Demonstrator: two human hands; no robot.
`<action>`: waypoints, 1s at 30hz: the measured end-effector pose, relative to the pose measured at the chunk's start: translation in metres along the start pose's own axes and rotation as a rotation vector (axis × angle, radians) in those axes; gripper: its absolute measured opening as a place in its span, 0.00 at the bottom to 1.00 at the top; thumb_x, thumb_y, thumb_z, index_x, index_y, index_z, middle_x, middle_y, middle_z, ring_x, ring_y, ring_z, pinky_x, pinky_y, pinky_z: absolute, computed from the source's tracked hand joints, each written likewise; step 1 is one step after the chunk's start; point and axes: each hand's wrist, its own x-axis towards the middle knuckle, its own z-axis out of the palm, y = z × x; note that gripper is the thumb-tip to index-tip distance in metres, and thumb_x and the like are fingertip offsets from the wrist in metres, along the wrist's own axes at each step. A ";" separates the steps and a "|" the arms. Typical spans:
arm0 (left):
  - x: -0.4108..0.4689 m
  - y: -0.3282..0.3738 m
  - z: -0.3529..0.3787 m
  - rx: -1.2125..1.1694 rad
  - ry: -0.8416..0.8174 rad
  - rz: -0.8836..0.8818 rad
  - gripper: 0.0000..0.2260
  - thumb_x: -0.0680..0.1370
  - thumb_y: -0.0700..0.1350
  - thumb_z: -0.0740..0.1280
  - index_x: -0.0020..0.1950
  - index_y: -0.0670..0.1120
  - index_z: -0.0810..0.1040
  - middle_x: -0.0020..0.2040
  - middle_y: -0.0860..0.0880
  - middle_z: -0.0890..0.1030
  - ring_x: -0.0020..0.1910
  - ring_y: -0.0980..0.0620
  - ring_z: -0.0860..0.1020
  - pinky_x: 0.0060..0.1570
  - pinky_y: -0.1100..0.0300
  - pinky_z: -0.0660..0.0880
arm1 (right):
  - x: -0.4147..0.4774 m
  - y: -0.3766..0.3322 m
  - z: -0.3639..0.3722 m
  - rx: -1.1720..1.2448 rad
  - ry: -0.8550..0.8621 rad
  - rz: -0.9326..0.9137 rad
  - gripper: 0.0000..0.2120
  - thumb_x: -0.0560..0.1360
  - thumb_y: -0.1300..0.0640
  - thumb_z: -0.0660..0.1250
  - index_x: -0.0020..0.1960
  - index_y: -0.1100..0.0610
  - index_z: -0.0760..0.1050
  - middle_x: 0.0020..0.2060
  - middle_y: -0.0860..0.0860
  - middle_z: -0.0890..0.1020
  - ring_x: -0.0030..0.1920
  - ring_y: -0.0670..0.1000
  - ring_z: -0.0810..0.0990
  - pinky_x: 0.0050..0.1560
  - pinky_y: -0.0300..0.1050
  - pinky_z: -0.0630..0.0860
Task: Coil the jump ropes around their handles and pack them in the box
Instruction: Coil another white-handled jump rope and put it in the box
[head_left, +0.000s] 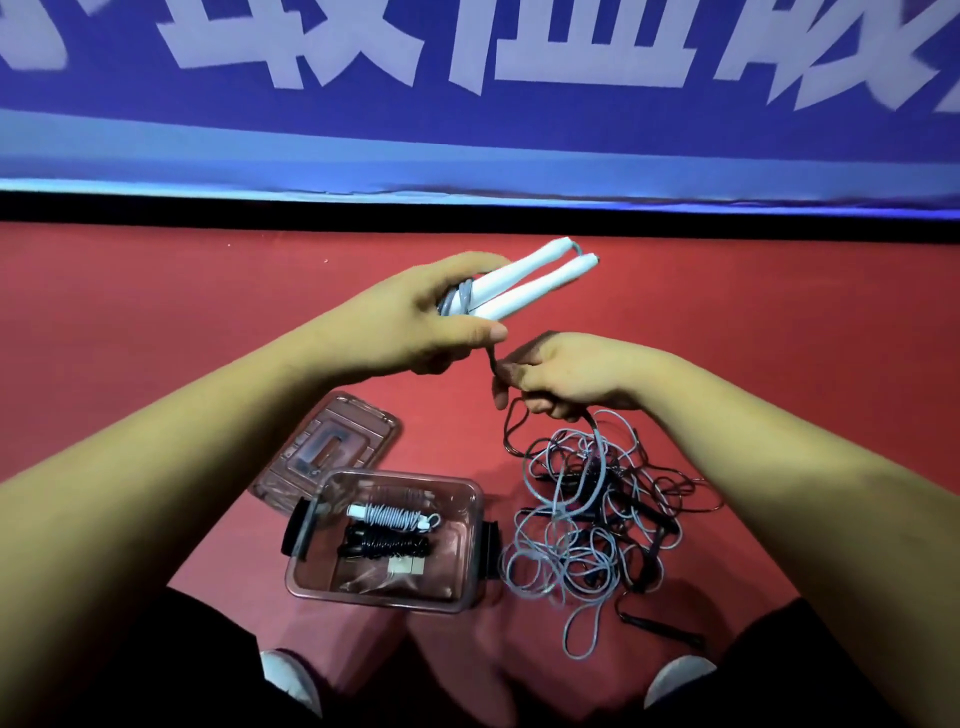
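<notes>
Hands: gripped paired white handles (524, 283) in left hand (415, 322), few turns wound at base; pinched grey cord (598, 447) in right hand (566, 374) | saw loose ropes (571, 551) tangled on red floor (753, 322), just right of clear box (470, 525) | saw white coiled rope (389, 514) and black coiled rope (389, 545) inside box

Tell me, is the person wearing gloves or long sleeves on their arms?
No. The left hand and the right hand are bare, with no gloves or rings visible. No sleeves, watch or bracelet show as far up as the view reaches.
</notes>
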 end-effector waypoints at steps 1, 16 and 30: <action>0.002 -0.001 -0.001 -0.017 0.024 -0.010 0.15 0.78 0.41 0.70 0.64 0.46 0.73 0.34 0.43 0.71 0.29 0.49 0.65 0.27 0.60 0.63 | 0.000 -0.001 0.000 0.008 -0.003 -0.001 0.19 0.82 0.45 0.58 0.48 0.59 0.78 0.28 0.51 0.67 0.26 0.49 0.60 0.27 0.40 0.59; 0.023 -0.064 -0.005 0.962 0.317 -0.084 0.11 0.77 0.44 0.66 0.52 0.44 0.65 0.39 0.40 0.75 0.38 0.35 0.75 0.33 0.50 0.67 | -0.005 -0.032 0.027 -0.445 0.275 -0.215 0.17 0.82 0.51 0.59 0.36 0.55 0.74 0.30 0.51 0.76 0.30 0.49 0.72 0.36 0.45 0.67; 0.023 -0.036 0.028 0.975 -0.198 -0.057 0.20 0.69 0.70 0.68 0.39 0.56 0.67 0.29 0.54 0.71 0.30 0.54 0.70 0.35 0.56 0.64 | -0.012 -0.023 -0.015 -0.354 0.525 -0.308 0.06 0.76 0.56 0.70 0.42 0.56 0.83 0.35 0.50 0.83 0.36 0.44 0.77 0.41 0.42 0.72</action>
